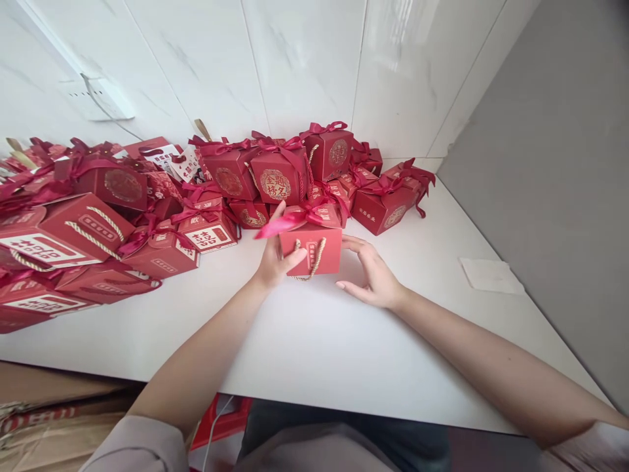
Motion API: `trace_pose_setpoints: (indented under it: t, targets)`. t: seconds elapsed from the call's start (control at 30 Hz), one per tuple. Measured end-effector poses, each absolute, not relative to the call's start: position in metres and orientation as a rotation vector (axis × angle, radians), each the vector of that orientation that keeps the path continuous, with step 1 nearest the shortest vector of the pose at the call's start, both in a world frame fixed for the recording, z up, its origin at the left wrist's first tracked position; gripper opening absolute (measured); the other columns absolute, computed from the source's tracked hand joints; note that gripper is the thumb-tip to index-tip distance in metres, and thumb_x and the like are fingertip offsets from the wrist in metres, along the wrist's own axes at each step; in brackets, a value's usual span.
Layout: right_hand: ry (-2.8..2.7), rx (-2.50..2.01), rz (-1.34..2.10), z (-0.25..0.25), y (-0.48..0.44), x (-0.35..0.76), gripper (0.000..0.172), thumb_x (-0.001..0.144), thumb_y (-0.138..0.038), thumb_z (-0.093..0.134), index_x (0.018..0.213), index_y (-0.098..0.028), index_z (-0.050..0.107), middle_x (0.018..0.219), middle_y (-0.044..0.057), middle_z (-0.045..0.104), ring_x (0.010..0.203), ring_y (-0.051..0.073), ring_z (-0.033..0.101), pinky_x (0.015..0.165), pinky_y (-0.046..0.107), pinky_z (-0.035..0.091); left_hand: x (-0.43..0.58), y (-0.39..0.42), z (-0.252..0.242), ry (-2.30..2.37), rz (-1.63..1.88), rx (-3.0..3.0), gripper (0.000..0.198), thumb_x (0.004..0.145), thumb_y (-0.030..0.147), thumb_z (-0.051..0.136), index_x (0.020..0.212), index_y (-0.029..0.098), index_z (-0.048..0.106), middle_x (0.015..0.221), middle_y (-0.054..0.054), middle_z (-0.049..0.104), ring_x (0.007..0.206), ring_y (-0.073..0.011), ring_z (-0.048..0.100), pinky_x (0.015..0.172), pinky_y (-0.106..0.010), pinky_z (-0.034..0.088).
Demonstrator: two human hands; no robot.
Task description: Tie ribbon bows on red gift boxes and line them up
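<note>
a single head-worn view is taken above the table edge, angled forward and down toward the wall corner; left hand and right hand are framed close.

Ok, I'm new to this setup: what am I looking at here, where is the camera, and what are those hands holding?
There is no machine here: these are a person's two bare hands. The single picture comes from a camera worn on their head, looking forward and down. The left hand grips a small red gift box with a rope handle and a pink ribbon; the right hand lies open at its other side, fingers by the edge. Under it is a white table. Behind it, along the tiled wall, sits a pile of similar red boxes. A white card lies to the right.
</note>
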State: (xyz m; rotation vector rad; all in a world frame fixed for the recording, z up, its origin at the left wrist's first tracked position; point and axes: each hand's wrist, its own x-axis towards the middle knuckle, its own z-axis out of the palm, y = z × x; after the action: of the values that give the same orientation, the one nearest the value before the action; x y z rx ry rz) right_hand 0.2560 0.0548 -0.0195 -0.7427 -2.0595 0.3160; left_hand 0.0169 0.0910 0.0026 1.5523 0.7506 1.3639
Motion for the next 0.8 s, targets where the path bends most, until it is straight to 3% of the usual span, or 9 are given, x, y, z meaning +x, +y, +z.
trace_pose_setpoints:
  t: [0.1,0.17,0.27,0.37,0.47,0.53,0.63,0.8]
  targets:
    - [-1.961,-0.798,0.460,-0.022,0.058,0.257,0.056,0.087,-0.045,0.068,0.133,-0.023,0.045,0.134,0.016,0.058,0.126,0.033,0.056,0.104,0.052,0.046,0.018,0.090,0.006,0.677,1.292,1.825,0.111,0.065,0.044,0.086,0.155,0.029,0.022,0.150,-0.013,0.046,0.139,-0.0342,0.045,0.116,-0.046,0.037]
    - [-1.882,-0.854,0.501,-0.023,0.060,0.256,0.048,0.088,-0.042,0.068,0.127,-0.024,0.048,0.131,0.014,0.060,0.122,0.031,0.058,0.104,0.049,0.046,0.019,0.090,0.003,0.620,1.187,1.832,0.105,0.074,0.058,0.075,0.156,0.028,0.017,0.150,-0.014,0.046,0.137,-0.0334,0.047,0.113,-0.045,0.039]
    - [-1.783,-0.922,0.516,-0.026,0.062,0.254,0.037,0.091,-0.038,0.065,0.123,-0.024,0.052,0.127,0.012,0.062,0.119,0.028,0.059,0.105,0.047,0.045,0.016,0.096,-0.003,0.726,1.262,1.707,0.088,0.084,0.077,0.044,0.151,0.022,0.033,0.131,-0.015,0.061,0.123,-0.0309,0.057,0.107,-0.044,0.043]
    - [-1.607,-1.016,0.638,-0.030,0.066,0.255,0.026,0.097,-0.040,0.055,0.118,-0.025,0.055,0.121,0.009,0.063,0.112,0.025,0.061,0.100,0.044,0.047,0.007,0.107,-0.004,0.980,1.408,1.488,0.070,0.093,0.070,0.027,0.134,0.019,0.054,0.096,-0.009,0.070,0.094,-0.0248,0.066,0.089,-0.040,0.050]
    - [-1.454,-1.006,0.887,-0.036,0.072,0.258,0.027,0.099,-0.047,0.049,0.114,-0.026,0.055,0.119,0.007,0.061,0.105,0.022,0.062,0.092,0.040,0.050,-0.003,0.115,-0.001,1.129,1.367,1.459,0.040,0.093,0.041,0.043,0.117,0.017,0.064,0.080,-0.004,0.067,0.077,-0.0199,0.064,0.079,-0.034,0.050]
    - [-1.435,-0.962,1.034,-0.039,0.076,0.260,0.028,0.096,-0.048,0.054,0.113,-0.026,0.053,0.117,0.006,0.060,0.101,0.020,0.062,0.088,0.037,0.050,-0.006,0.118,-0.002,1.116,1.267,1.560,0.039,0.081,0.026,0.053,0.117,0.018,0.065,0.096,-0.005,0.070,0.089,-0.0208,0.064,0.084,-0.033,0.049]
    - [-1.459,-0.969,1.113,-0.041,0.079,0.259,0.035,0.084,-0.042,0.071,0.108,-0.025,0.052,0.108,0.003,0.061,0.094,0.019,0.061,0.082,0.034,0.049,-0.006,0.118,-0.006,1.014,1.109,1.632,0.047,0.073,0.019,0.057,0.119,0.020,0.063,0.122,-0.006,0.067,0.109,-0.0241,0.062,0.090,-0.033,0.048]
    - [-1.377,-1.033,1.117,-0.040,0.079,0.257,0.032,0.074,-0.027,0.075,0.097,-0.024,0.053,0.090,-0.001,0.060,0.078,0.016,0.057,0.071,0.031,0.046,-0.002,0.112,-0.004,0.998,0.914,1.626,0.027,0.069,0.019,0.066,0.097,0.016,0.068,0.100,-0.005,0.072,0.098,-0.0243,0.064,0.088,-0.033,0.047]
